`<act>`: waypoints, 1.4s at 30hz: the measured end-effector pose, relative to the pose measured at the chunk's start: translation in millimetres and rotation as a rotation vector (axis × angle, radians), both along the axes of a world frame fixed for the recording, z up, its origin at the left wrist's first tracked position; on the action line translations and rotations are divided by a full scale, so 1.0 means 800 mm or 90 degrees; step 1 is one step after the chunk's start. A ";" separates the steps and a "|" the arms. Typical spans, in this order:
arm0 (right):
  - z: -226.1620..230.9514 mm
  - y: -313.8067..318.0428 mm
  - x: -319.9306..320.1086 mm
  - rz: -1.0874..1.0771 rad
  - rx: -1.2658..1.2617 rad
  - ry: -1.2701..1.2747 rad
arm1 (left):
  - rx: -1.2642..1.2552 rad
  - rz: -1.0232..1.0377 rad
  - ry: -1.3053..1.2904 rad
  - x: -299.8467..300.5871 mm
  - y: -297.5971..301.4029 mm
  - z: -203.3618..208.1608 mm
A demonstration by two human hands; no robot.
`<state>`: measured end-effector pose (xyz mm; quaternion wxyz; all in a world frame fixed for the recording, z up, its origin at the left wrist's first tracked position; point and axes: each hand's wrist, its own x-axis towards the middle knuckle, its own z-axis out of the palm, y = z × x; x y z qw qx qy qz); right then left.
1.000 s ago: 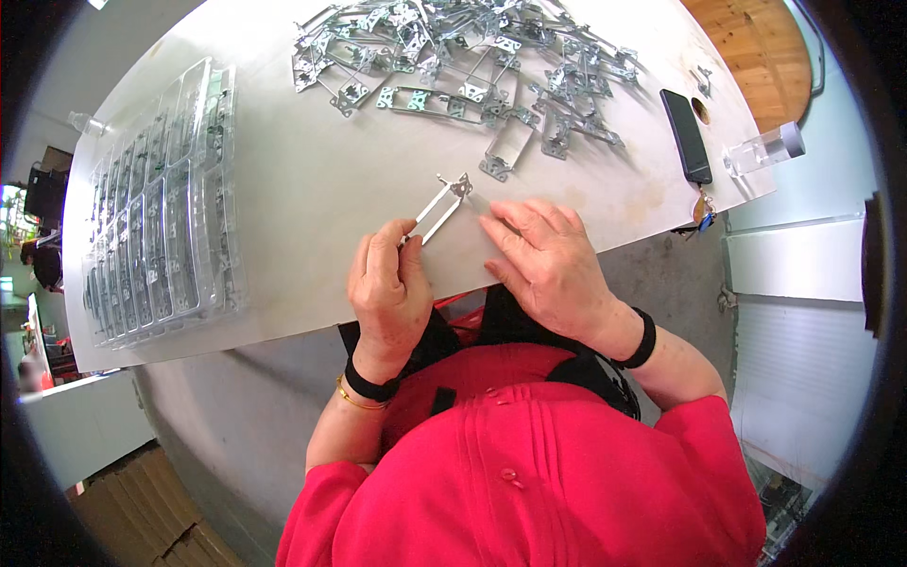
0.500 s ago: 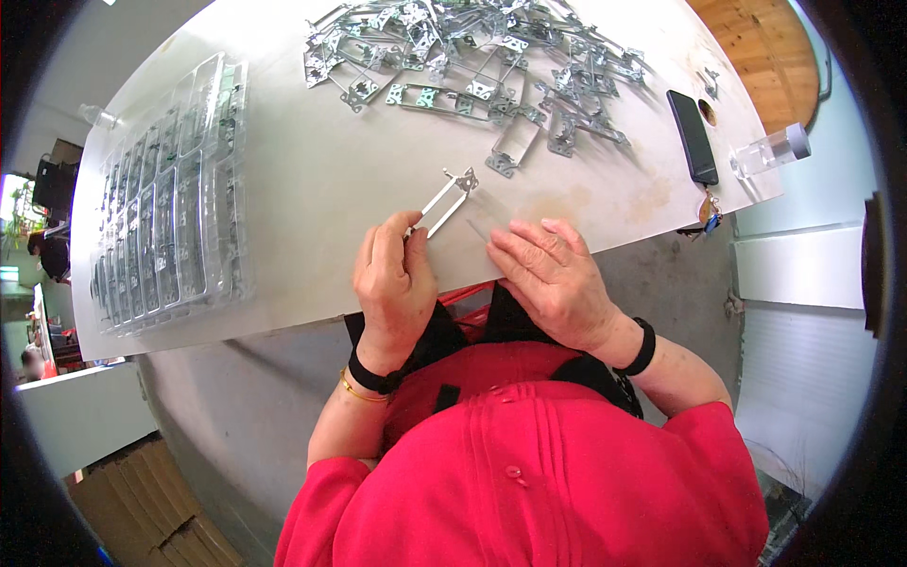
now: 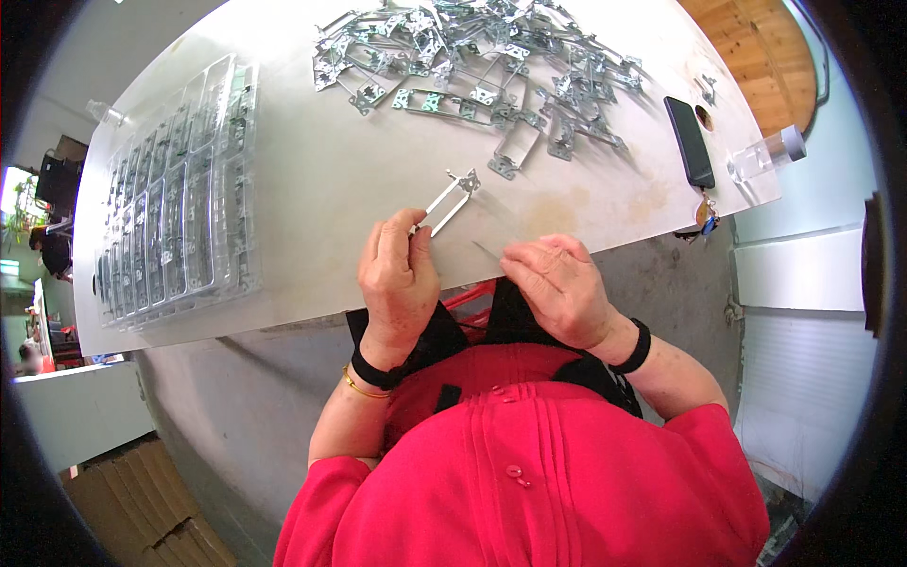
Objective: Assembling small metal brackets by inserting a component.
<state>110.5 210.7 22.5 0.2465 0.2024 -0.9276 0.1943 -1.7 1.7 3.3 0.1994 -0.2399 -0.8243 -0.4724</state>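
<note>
My left hand pinches the near end of a narrow U-shaped metal bracket between thumb and fingers. The bracket's cut-out plate end points away from me, above the table. To its right, my right hand is closed, palm down, near the table's front edge. A thin grey pin-like piece sticks out from its fingertips toward the bracket, apart from it. The rest of that piece is hidden by the fingers. Beyond both hands lies a heap of similar metal brackets.
On the left of the white table is a clear plastic tray with metal parts in its compartments. A black phone, a clear bottle with a grey cap and a small loose metal part are at the right.
My right hand has drawn slightly toward me and its fingers have curled in more, the thin piece moving with them. My left hand keeps its hold on the bracket.
</note>
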 end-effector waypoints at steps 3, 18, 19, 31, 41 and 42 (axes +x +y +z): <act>0.003 0.006 -0.005 -0.062 0.006 0.002 | -0.002 0.000 -0.007 0.001 -0.002 -0.001; 0.024 0.006 -0.035 -0.162 0.058 -0.077 | -0.005 -0.002 -0.008 0.000 -0.002 -0.002; 0.023 0.006 -0.037 -0.162 0.058 -0.077 | -0.005 -0.003 -0.008 0.000 -0.002 -0.002; 0.029 -0.010 -0.066 -0.192 -0.122 -0.085 | 0.001 -0.009 -0.001 0.001 -0.003 0.001; 0.021 -0.017 -0.088 -0.181 -0.116 -0.049 | 0.018 -0.014 0.012 0.000 -0.002 0.000; 0.021 -0.017 -0.089 -0.183 -0.111 -0.050 | 0.012 -0.014 0.005 0.000 -0.003 0.001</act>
